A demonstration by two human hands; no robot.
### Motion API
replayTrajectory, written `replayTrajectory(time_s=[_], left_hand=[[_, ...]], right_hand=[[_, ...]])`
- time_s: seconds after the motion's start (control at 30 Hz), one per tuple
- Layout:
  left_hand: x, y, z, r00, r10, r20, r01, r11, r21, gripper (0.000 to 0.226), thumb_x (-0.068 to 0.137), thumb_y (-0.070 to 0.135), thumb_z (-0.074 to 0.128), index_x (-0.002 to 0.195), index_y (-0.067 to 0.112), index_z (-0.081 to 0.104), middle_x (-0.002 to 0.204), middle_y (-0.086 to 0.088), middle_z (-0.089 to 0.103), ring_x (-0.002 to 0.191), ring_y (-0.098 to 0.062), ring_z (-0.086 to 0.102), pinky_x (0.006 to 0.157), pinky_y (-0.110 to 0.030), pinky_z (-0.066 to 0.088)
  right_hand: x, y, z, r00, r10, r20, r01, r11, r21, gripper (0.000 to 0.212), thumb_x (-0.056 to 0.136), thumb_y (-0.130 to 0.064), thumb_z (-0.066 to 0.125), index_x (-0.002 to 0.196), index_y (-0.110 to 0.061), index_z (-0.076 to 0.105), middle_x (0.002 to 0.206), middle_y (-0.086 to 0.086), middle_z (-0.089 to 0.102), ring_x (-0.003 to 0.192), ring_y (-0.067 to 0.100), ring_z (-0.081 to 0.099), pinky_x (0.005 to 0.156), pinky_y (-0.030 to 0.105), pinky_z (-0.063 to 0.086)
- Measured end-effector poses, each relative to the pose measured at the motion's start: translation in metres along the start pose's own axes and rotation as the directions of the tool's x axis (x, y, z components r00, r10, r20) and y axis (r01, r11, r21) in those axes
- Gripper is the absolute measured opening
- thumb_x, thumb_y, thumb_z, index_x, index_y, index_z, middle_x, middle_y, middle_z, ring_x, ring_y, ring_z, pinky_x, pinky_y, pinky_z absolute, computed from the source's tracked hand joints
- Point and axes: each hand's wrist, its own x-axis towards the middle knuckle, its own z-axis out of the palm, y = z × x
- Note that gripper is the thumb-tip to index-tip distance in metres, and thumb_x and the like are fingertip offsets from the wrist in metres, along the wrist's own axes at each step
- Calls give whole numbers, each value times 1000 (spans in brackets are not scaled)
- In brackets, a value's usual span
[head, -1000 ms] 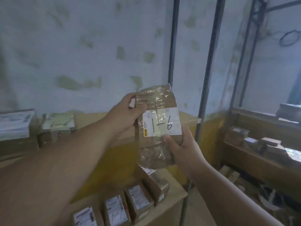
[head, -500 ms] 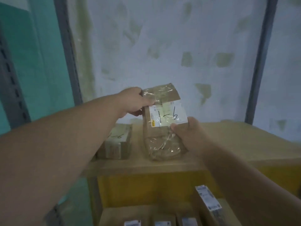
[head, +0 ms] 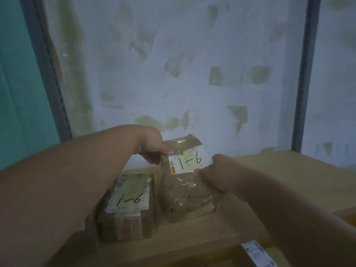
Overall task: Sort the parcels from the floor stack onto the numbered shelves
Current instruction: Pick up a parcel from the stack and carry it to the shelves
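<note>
Parcels marked "1-6" are being gathered on one wooden shelf point(head: 269, 176). Nearest the camera, at the bottom edge, the white label of another parcel point(head: 258, 253) is seen on a lower level.

On the shelf itself, one parcel point(head: 128, 205) lies flat on the left with its handwritten label facing up. Just beside it, to the right, the tape-wrapped parcel point(head: 185, 182) is now stood on its lower end on the board, tilted back a little, where a second ago it was held up in the air in front of the rack. It is gripped at its top left corner by the left hand point(head: 152, 147), thumb on the front, and pinched at its right edge by the right hand point(head: 212, 170), thumb on the plastic wrap below the label. Neither hand's fingers are loosened yet.

Since both labels read the same, the parcel is judged to be at the right shelf, and only the release is left for this one.

Behind the shelf, grey metal uprights point(head: 306, 74) of the rack are seen, then a pale, patchy wall point(head: 173, 54), with a teal surface point(head: 17, 83) at far left.
</note>
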Motion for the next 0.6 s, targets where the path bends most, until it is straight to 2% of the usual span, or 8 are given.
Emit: replayTrajectory(time_s=[0.1,0.2,0.27,0.33,0.4,0.47,0.53,0.6], left_hand=[[6,-5,4,1000,-13,7,13,998,59,43,90,37,72,104,-4,71,101,-19,74,75,-21,69,64,-29,56],[-1,-2,5,1000,13,-8,-11,979,202,53,91,46,68,110,-3,69,106,-15,74,79,-19,73,72,-31,61],[-12,3,5,998,56,-31,-41,938,345,56,88,53,69,120,7,61,100,-7,72,81,-16,73,76,-32,60],[-23,7,7,997,72,-41,-49,910,412,58,83,58,72,125,23,53,89,2,68,78,-13,71,72,-28,55],[-33,9,10,995,86,-53,-52,888,457,62,79,64,73,125,27,55,91,2,71,83,-14,70,75,-29,55],[-42,10,14,991,107,-86,-53,876,479,63,75,68,73,125,33,57,103,4,70,92,-15,68,83,-32,54],[-59,14,19,982,138,-132,-52,859,509,62,77,67,72,127,35,56,111,10,60,101,-14,60,91,-34,49],[-79,20,25,969,170,-178,-55,854,517,59,80,64,72,128,34,56,113,11,58,102,-14,55,90,-33,46]], right_hand=[[1,-2,2,998,-9,-66,4,998,-70,36,84,-49,69,80,-18,52,86,-1,60,80,14,61,73,30,52],[-4,-1,1,988,-40,-148,20,991,-130,37,81,-52,70,87,-18,58,86,-2,62,77,12,59,59,26,43],[-8,0,0,978,-85,-190,58,988,-143,40,82,-51,69,102,-18,59,98,-2,63,87,16,59,64,27,41],[-14,3,1,971,-118,-206,97,989,-110,46,84,-49,67,118,-19,57,111,-2,61,94,17,56,73,28,41],[-22,8,1,961,-162,-222,151,986,-65,52,86,-47,65,129,-19,54,122,-1,57,102,17,57,78,27,40],[-32,14,0,944,-224,-244,217,975,-54,52,89,-47,62,132,-20,52,127,-2,53,103,15,57,81,28,42],[-42,21,-4,920,-288,-267,282,957,-62,51,89,-48,61,132,-22,52,126,-4,51,103,14,57,85,29,46],[-53,27,-10,896,-343,-283,341,938,-56,50,90,-50,61,132,-24,52,126,-5,51,103,13,57,84,28,47]])
